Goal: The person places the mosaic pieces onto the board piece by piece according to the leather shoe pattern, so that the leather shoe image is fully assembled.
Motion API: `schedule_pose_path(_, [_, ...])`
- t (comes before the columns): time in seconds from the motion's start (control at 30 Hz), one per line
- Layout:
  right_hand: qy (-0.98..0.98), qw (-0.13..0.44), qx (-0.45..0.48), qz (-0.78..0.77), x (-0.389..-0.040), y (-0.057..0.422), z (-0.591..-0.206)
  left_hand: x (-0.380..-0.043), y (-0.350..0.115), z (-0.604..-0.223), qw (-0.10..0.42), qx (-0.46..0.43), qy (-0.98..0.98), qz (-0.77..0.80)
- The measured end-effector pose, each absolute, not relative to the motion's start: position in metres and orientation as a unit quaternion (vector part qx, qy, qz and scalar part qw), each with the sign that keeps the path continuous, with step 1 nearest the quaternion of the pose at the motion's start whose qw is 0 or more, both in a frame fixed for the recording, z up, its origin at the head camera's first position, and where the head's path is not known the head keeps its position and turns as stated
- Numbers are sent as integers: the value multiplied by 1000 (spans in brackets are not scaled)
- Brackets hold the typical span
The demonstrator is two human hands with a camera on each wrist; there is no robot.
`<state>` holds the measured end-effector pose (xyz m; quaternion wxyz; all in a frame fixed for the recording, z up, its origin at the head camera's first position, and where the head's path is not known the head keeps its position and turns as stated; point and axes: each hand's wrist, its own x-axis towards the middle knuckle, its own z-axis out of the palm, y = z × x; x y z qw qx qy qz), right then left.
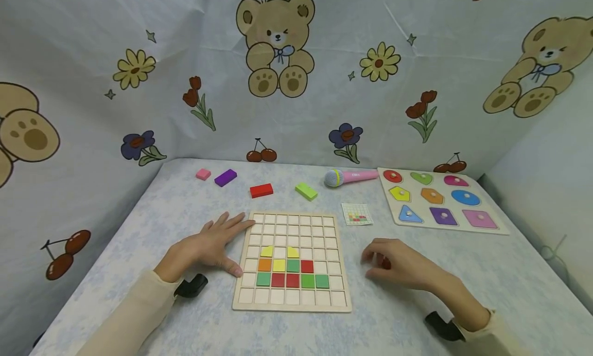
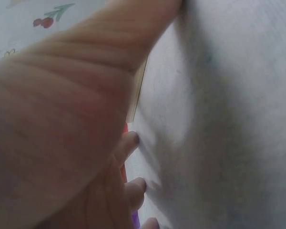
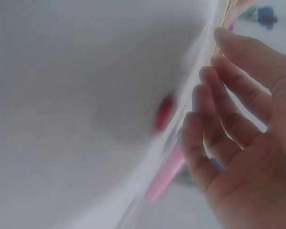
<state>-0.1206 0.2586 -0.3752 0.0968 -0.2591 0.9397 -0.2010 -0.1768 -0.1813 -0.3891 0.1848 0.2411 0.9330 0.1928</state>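
A wooden grid board (image 1: 292, 297) lies flat with colored tiles in several of its squares: red, green, orange and yellow, with two cut-corner yellow pieces (image 1: 293, 252) on top. My left hand (image 1: 204, 250) rests at the board's left edge, fingers spread, with thumb and index fingertips right at the rim. To the right of the board, my right hand (image 1: 398, 263) hovers low over the table, its fingers loosely bent. A small red piece (image 3: 164, 114) shows beneath this hand, apart from the fingers in the right wrist view; in the head view the fingers partly hide it.
A pattern card (image 1: 356, 214) lies right of the board. Behind are a pink block (image 1: 203, 174), a purple block (image 1: 225, 178), a red block (image 1: 261, 190), a lime block (image 1: 306, 191) and a toy microphone (image 1: 352, 177). At right back lies a shape puzzle (image 1: 431, 225).
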Motion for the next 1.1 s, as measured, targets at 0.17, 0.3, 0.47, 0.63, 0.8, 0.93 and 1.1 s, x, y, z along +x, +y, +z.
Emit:
schedule_pose_path(0.17, [955,93,-213,-186,-115,289,-375,-177,-182,-389,183,242,933,195])
schedule_pose_path(0.3, [958,101,-197,-183,-115,299,-377,-177,-183,-390,185,241,932,197])
schedule_pose_path(0.47, [957,102,-200,-185,-119,301,-379,-177,-183,-389,187,243,931,200])
schedule_pose_path(0.63, [961,89,-198,-174,-122,298,-377,-177,-183,-387,189,247,929,199])
schedule_pose_path(0.8, [964,66,-206,-154,-125,292,-375,-177,-183,-388,182,250,930,198])
schedule_pose_path(0.93, [959,62,-224,-160,-128,285,-375,-177,-183,-389,179,252,931,196])
schedule_pose_path(1.1, [937,70,-263,-219,-135,262,-372,-177,-183,-389,178,250,931,195])
